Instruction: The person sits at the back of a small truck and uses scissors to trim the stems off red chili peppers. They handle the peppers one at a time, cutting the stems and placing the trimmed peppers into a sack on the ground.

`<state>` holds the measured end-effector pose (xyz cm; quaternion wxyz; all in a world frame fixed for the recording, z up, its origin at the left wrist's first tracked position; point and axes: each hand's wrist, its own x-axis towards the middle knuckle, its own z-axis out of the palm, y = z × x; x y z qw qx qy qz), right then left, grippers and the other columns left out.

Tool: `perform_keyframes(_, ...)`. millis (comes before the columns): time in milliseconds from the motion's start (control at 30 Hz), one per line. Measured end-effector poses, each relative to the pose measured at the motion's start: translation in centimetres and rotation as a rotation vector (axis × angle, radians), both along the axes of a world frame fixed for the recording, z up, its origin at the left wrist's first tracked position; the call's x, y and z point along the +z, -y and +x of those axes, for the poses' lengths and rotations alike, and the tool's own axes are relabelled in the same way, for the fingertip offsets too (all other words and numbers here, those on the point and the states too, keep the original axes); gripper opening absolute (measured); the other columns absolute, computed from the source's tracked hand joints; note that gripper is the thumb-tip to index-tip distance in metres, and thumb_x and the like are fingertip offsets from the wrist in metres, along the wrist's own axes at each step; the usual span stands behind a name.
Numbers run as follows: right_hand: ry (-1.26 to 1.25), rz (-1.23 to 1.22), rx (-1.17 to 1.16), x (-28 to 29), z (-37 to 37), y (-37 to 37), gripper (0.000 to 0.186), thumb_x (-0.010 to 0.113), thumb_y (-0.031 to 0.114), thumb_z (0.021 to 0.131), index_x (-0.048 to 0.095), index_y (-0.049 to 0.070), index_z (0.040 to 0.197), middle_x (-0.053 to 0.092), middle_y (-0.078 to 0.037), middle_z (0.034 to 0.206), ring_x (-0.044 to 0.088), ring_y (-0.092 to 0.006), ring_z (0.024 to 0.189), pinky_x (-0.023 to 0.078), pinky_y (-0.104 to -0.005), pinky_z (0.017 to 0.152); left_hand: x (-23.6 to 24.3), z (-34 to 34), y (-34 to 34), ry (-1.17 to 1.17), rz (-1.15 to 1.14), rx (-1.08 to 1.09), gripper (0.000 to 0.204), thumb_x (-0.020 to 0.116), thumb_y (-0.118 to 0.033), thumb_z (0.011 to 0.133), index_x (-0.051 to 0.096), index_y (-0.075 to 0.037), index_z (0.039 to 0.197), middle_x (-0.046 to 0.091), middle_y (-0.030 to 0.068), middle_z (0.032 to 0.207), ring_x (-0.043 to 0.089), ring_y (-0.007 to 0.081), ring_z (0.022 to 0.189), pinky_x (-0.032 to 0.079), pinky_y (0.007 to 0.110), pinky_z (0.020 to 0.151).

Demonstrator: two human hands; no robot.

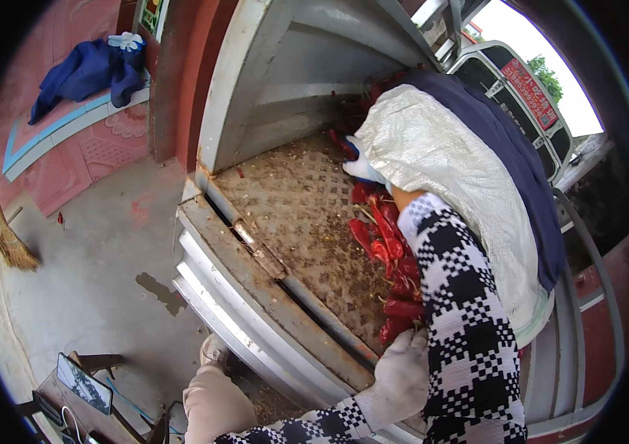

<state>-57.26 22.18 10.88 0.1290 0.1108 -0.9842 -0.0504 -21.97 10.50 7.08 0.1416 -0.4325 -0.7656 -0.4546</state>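
Red chilli peppers [383, 235], some with pale stems, lie in a band on the rusty, dirt-strewn truck bed [296, 214]. At the near end of that band is my left hand [401, 376], in a white glove, touching the lowest peppers; my right sleeve covers its fingertips. My right hand [362, 164], in a white and blue glove, reaches to the far end, next to more dark red peppers. A white woven sack [444, 140] overlaps it, so its grip is hidden. Dark blue cloth [514, 152] lies along the sack's far side.
A grey metal side panel [314, 66] stands along the bed's far left; the lowered tailgate [255, 296] edges it. The truck cab [510, 96] is at the upper right. A straw broom [7, 233], a phone [83, 382] and blue clothing [89, 70] on a ledge are to the left.
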Motion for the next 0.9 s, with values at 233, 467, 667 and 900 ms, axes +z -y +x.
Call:
perform_keyframes(233,0.112,-0.177,-0.003,8.7,15.2,-4.0,0.069,0.061,0.05,0.083,0.05,0.011,0.138,0.049,-0.021,0.14,0.049,-0.0395,0.125,0.038,-0.0424,0.107,1.9,-0.4,0.7,-0.011,0.058,0.015,0.071,0.069,-0.029,0.076,0.045,0.0,0.136,0.064,0.009,0.092,0.06,0.0259,0.101,0.044,0.036,0.092)
perform_keyframes(467,0.095,-0.229,-0.045,12.2,26.1,-5.3,0.067,0.061,0.048,0.084,0.051,0.01,0.137,0.052,-0.021,0.136,0.051,-0.0389,0.122,0.039,-0.042,0.105,2.2,-0.5,0.5,-0.06,0.014,-0.011,0.068,0.069,-0.024,0.076,0.044,-0.001,0.135,0.063,0.0069,0.071,0.062,0.0251,0.071,0.046,0.035,0.076)
perform_keyframes(667,0.125,-0.18,-0.128,13.3,30.8,-4.9,0.065,0.061,0.047,0.084,0.051,0.009,0.136,0.054,-0.022,0.133,0.053,-0.0384,0.12,0.041,-0.0416,0.103,2.8,-0.2,-1.0,-0.087,-0.097,-0.046,0.067,0.07,-0.02,0.076,0.043,-0.006,0.136,0.061,0.0081,0.069,0.063,0.0277,0.069,0.048,0.039,0.073)
perform_keyframes(900,0.369,-0.235,-0.137,12.7,33.6,0.3,0.063,0.061,0.046,0.085,0.052,0.008,0.135,0.057,-0.023,0.13,0.056,-0.0378,0.117,0.043,-0.0412,0.101,1.9,-0.5,-1.2,-0.11,-0.316,0.042,0.068,0.068,-0.026,0.081,0.038,-0.004,0.138,0.066,0.0093,0.092,0.064,0.0246,0.092,0.044,0.039,0.088)
